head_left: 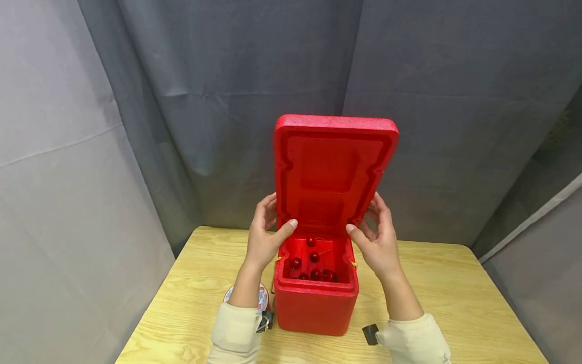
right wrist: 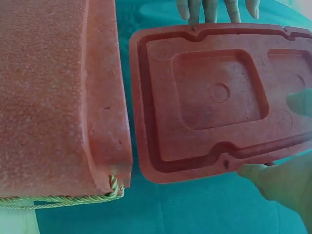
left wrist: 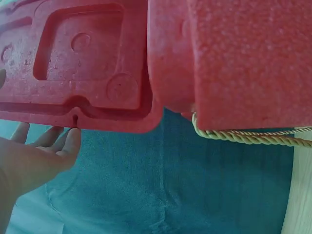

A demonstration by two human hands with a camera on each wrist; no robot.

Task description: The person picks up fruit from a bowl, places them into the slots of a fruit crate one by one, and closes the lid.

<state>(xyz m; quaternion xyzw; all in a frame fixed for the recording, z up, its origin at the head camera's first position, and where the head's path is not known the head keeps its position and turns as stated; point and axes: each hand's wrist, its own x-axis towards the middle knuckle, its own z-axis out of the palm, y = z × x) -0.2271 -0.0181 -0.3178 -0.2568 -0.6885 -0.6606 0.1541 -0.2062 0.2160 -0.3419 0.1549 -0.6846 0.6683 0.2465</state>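
Note:
A red foam box [head_left: 316, 311] stands on the table, and several dark red cherries [head_left: 314, 257] lie inside it, some with stems. Its red lid [head_left: 329, 162] is held tilted up above the far rim, recessed underside facing me. My left hand [head_left: 262, 245] holds the lid's left edge, thumb in front and fingers at the side. On the right edge, my right hand [head_left: 379, 247] grips in the same way. The wrist views show fingertips along the lid's edges; in the right wrist view a gap separates the lid [right wrist: 219, 107] from the box [right wrist: 58, 97].
Twisted gold cord [left wrist: 253, 138] runs along the box's side. A round item with a coloured pattern [head_left: 263, 298] lies left of the box, partly hidden by my forearm. Black pieces [head_left: 370, 334] sit by both sleeves. Grey curtains [head_left: 236, 101] hang behind the wooden table [head_left: 182, 303].

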